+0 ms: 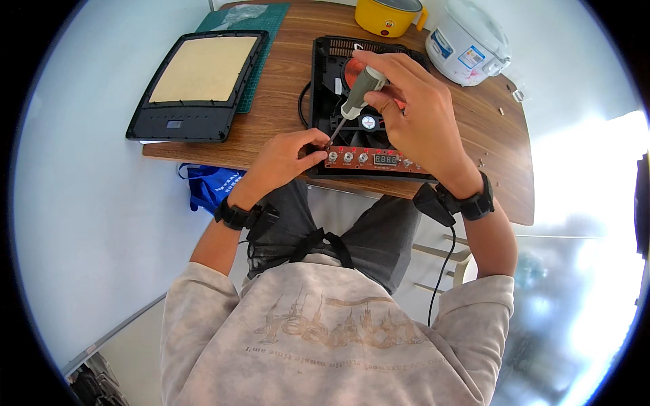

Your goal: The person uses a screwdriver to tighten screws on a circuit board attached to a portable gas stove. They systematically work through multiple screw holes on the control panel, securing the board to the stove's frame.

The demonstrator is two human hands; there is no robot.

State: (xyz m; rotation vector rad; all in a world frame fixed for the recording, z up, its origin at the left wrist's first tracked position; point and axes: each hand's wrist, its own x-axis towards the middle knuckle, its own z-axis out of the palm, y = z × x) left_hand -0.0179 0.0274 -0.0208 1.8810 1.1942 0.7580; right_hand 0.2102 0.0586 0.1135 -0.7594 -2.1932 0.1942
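Note:
My right hand (426, 111) is closed around the grey-green and white handle of a screwdriver (363, 88). Its shaft slants down to the left end of a brown circuit board (374, 160) with buttons and a small digit display. My left hand (288, 157) is beside the screwdriver's tip, thumb and forefinger drawn together at the board's corner; what lies between them, if anything, is hidden. The board sits along the near edge of an opened black appliance housing (317, 81), apparently an induction cooker base. Inside are a copper coil (351, 70), partly covered by my right hand, and a fan (368, 123).
A black cover panel (141, 115) with a tan sheet inside rests partly on a green cutting mat (271, 27) at left. A yellow pot (387, 20) and a white rice cooker (467, 44) stand behind. Small pieces dot the wooden table (501, 155) at right. A blue bag (211, 186) hangs below.

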